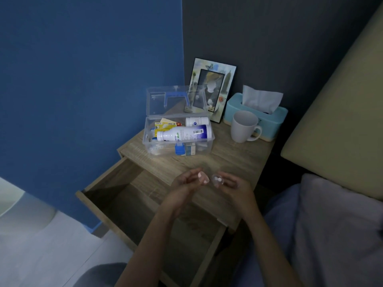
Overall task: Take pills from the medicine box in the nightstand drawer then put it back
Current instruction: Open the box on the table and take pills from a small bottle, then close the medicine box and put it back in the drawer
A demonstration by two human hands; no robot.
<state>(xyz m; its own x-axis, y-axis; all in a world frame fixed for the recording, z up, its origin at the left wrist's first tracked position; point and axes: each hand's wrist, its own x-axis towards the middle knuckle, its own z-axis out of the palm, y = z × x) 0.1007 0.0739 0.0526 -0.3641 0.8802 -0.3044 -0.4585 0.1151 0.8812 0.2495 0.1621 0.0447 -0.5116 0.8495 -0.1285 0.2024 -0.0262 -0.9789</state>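
Note:
A clear plastic medicine box (209, 147) stands on the wooden nightstand (234, 160) with its lid tipped up and back. Inside lie a large white bottle (182, 133), a smaller white bottle (196, 121) and several packets. Below, the nightstand drawer (128, 195) is pulled out. Above the nightstand's front edge, my left hand (186, 183) pinches a small pinkish piece, perhaps a cap. My right hand (232, 184) holds a small clear container (217, 180) with white pills inside. The two hands are close together, almost touching.
A white mug (244, 127), a light blue tissue box (261, 114) and a picture frame (213, 90) stand at the back of the nightstand. A blue wall is on the left. A bed with a grey pillow (342, 224) and beige headboard lies to the right.

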